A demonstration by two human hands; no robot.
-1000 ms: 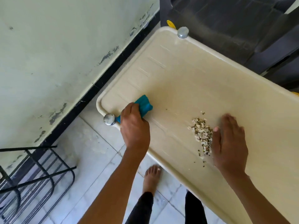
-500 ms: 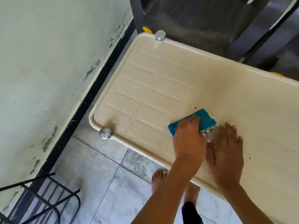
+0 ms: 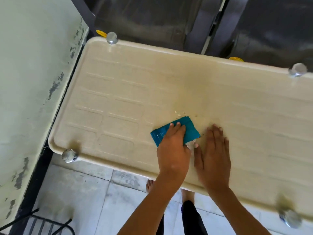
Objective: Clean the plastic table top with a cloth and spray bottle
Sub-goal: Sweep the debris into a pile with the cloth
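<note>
A cream plastic table top (image 3: 128, 92) with a raised rim and moulded panels fills the view. My left hand (image 3: 172, 150) presses flat on a folded teal cloth (image 3: 190, 128) near the table's front edge. My right hand (image 3: 213, 155) lies flat on the table right beside it, thumb nearly touching the left hand. A small heap of pale crumbs (image 3: 192, 144) shows between the two hands, mostly hidden. A few loose crumbs (image 3: 180, 113) lie just beyond the cloth. No spray bottle is in view.
Metal caps (image 3: 69, 155) mark the table's corners. A pale wall (image 3: 33, 82) with a black skirting runs along the left. Dark plastic chairs (image 3: 152, 19) stand behind the table. A black wire rack (image 3: 42, 224) sits on the tiled floor at bottom left. My bare feet are under the table edge.
My left hand swept the cloth from the table's left corner rightward to the crumb pile beside my right hand. The crumbs are now gathered between the hands. The camera has shifted rightward over the table.
</note>
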